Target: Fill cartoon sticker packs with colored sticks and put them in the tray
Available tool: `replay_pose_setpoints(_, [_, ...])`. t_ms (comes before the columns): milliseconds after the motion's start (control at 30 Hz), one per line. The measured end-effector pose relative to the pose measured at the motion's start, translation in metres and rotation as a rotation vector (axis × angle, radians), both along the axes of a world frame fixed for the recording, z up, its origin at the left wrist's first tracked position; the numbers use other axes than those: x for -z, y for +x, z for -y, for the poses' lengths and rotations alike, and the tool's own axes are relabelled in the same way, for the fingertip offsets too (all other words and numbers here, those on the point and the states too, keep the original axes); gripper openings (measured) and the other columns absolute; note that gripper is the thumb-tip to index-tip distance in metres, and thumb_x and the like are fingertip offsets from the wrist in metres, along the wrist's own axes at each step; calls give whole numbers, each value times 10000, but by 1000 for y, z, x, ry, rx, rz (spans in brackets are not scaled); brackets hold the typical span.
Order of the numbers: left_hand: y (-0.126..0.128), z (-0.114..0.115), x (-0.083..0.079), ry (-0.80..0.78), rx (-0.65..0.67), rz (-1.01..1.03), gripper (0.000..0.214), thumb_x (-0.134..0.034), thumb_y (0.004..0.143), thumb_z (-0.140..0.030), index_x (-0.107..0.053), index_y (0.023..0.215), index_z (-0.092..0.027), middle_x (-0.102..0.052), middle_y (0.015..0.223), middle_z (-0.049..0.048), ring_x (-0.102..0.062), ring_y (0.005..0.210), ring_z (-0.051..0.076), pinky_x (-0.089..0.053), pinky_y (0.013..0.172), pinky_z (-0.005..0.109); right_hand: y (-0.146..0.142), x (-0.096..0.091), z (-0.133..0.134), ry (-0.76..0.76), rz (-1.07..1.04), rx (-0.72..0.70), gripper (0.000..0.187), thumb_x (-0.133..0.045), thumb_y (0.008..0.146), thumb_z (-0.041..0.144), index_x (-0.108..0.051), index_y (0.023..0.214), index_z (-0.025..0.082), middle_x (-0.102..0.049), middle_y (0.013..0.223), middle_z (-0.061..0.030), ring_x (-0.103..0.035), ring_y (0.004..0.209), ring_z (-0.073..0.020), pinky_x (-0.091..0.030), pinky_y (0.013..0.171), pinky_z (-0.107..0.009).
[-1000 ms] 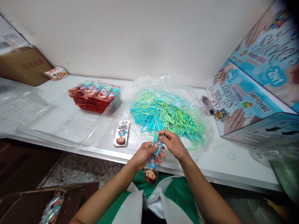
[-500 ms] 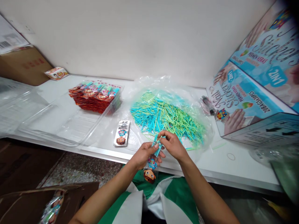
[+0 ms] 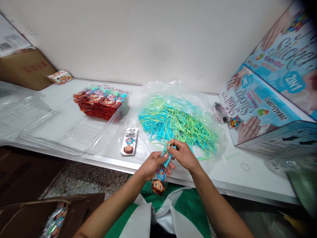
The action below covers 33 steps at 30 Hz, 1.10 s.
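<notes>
My left hand (image 3: 154, 163) is closed around a small clear packet (image 3: 158, 185) printed with a cartoon face, which hangs below the fingers over my lap. Several thin blue and green sticks (image 3: 166, 159) stand up out of that grip. At the upper ends of these sticks, my right hand (image 3: 182, 153) pinches with thumb and fingertips. Just beyond both hands lies a heap of blue and green sticks (image 3: 173, 122) on a clear plastic bag (image 3: 220, 132). To the left, a flat printed packet (image 3: 128, 142) rests on the table.
A stack of red packets (image 3: 99, 102) sits in a clear plastic tray (image 3: 56, 145). Large blue printed boxes (image 3: 257, 109) stand at the right. Brown cartons (image 3: 27, 67) are at the far left, and another open carton (image 3: 81, 208) is below the table edge. A rubber band (image 3: 245, 167) lies at right.
Both hands stay almost in place. The right fingertips have shifted slightly on the stick ends, and the hanging packet has tilted a little.
</notes>
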State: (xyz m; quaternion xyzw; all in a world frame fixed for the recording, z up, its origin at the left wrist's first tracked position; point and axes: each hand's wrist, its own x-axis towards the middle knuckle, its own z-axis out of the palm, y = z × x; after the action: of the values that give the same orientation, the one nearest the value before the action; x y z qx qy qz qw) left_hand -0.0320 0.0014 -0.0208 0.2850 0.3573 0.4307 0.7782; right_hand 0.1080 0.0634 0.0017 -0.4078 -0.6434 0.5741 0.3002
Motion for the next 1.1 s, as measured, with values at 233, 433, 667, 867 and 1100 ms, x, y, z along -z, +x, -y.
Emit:
replay_pose_setpoints(233, [-1, -1, 0, 12, 7, -39, 384, -604, 768, -426, -604, 924, -75, -655, 700, 91, -588, 506, 137, -489, 475, 254, 2, 1, -1, 43, 63, -19, 98, -508, 786, 239, -574, 843, 196, -541, 706, 29, -490, 529, -90, -439, 517, -228])
replay_pose_setpoints(433, [-4, -4, 3, 86, 43, -143, 422, -594, 756, -484, -598, 900, -87, -650, 697, 79, -589, 518, 142, -474, 490, 255, 2, -10, -3, 282, 159, -68, 161, -500, 833, 298, -606, 767, 196, -562, 721, 5, -541, 693, -131, -434, 634, -256])
replay_pose_setpoints(667, [-7, -5, -1, 209, 92, -264, 381, -556, 786, -481, -578, 832, -104, -647, 735, 72, -597, 565, 140, -469, 541, 255, 2, -33, -11, 549, 160, -99, 122, -547, 807, 212, -669, 807, 203, -582, 962, -53, -562, 890, -163, -439, 780, -300])
replay_pose_setpoints(867, [-8, -5, -2, 187, 87, -235, 386, -550, 793, -476, -593, 828, -93, -644, 709, 80, -598, 552, 143, -466, 535, 255, 9, -39, -18, 450, 116, -124, 137, -548, 831, 270, -661, 821, 193, -636, 837, -37, -583, 826, -162, -447, 761, -304])
replay_pose_setpoints(1100, [-10, -5, 2, 197, 93, -211, 360, -568, 792, -447, -577, 862, -94, -655, 769, 96, -613, 596, 149, -479, 554, 256, 5, -33, -16, 496, 141, -141, 111, -556, 817, 229, -654, 782, 189, -616, 860, -35, -571, 856, -153, -433, 782, -289])
